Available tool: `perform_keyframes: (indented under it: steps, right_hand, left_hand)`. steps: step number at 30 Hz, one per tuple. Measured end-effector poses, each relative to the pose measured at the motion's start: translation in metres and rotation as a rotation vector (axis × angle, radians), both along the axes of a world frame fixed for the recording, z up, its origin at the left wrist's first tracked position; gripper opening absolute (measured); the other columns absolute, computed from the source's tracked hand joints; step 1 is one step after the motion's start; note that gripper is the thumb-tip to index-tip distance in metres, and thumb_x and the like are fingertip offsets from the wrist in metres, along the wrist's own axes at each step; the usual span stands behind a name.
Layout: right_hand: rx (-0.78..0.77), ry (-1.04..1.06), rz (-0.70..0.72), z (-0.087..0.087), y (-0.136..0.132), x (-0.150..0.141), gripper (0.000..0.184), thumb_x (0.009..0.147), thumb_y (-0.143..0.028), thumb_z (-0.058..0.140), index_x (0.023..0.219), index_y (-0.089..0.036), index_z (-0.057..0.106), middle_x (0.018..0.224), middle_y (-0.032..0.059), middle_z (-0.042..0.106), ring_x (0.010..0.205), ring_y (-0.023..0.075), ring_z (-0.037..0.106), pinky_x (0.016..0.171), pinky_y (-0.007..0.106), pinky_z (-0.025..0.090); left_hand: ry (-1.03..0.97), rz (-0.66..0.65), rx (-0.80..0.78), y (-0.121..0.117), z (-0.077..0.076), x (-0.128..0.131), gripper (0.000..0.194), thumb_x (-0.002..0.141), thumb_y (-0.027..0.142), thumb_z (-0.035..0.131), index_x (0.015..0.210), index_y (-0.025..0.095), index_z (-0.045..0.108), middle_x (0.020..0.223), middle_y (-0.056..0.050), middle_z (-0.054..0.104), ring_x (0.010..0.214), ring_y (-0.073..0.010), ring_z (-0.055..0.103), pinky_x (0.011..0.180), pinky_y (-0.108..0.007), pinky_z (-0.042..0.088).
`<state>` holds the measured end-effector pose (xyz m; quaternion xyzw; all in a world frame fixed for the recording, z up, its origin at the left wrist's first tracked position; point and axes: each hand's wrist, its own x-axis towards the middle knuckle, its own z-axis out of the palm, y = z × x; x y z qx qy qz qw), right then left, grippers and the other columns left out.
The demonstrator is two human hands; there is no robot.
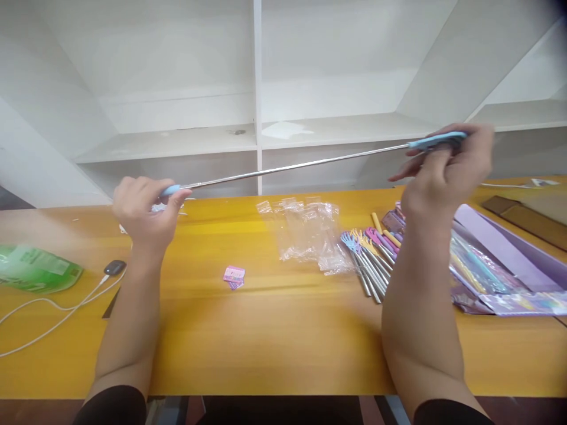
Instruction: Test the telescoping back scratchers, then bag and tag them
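A telescopic back scratcher [292, 167] with a silver rod is drawn out long above the table, its right end higher than its left. My left hand [144, 206] is closed around its pale-blue left end, which the fingers mostly hide. On the other side, my right hand [463, 165] grips the longer blue end piece, slightly blurred. Below my right wrist lies a pile of back scratchers [370, 265] with blue, yellow and pink claws. Clear plastic bags [303, 230] are spread beside that pile. Small pink cards [234, 275] rest on the table between my forearms.
A purple box [500, 248] with wrapped pieces stands at the right of the wooden table [266, 354]. To the left are a green package [38, 268], a small black device [114, 268] and a white cable [48, 301]. White shelving [257, 88] rises behind.
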<state>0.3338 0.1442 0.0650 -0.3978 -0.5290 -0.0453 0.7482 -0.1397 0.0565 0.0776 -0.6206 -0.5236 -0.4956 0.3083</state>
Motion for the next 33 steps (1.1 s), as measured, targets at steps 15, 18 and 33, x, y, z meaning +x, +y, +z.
perform_keyframes:
  steps: [15, 18, 33]
  right_hand:
    - [-0.054, -0.101, 0.034, -0.003, -0.014, -0.040, 0.025, 0.096, -0.007, 0.043, 0.105, -0.022, 0.061, 0.076, -0.0057, 0.070, 0.041, 0.0071, 0.059, 0.040, 0.022, 0.040]
    - [-0.088, -0.111, 0.041, -0.003, -0.021, -0.052, 0.023, 0.098, -0.010, 0.045, 0.105, -0.025, 0.061, 0.077, -0.0047, 0.071, 0.044, 0.0086, 0.061, 0.044, 0.024, 0.041]
    - [-0.189, -0.225, 0.086, -0.004, -0.039, -0.071, 0.013, 0.110, -0.031, 0.050, 0.111, -0.036, 0.061, 0.087, -0.0029, 0.076, 0.050, 0.0144, 0.062, 0.059, 0.035, 0.052]
  left_hand:
    - [-0.038, 0.029, -0.060, -0.005, -0.004, 0.017, 0.045, 0.092, 0.073, 0.067, 0.077, 0.030, 0.071, 0.065, -0.005, 0.056, 0.074, -0.0262, 0.053, 0.076, -0.045, 0.037]
    - [-0.053, 0.033, -0.119, -0.006, -0.007, 0.023, 0.039, 0.095, 0.066, 0.067, 0.081, 0.029, 0.071, 0.069, -0.004, 0.059, 0.078, -0.0255, 0.056, 0.079, -0.045, 0.039]
    - [-0.057, 0.050, -0.104, -0.026, 0.002, 0.033, 0.034, 0.095, 0.061, 0.072, 0.081, 0.030, 0.071, 0.069, -0.004, 0.057, 0.081, -0.0269, 0.056, 0.083, -0.049, 0.041]
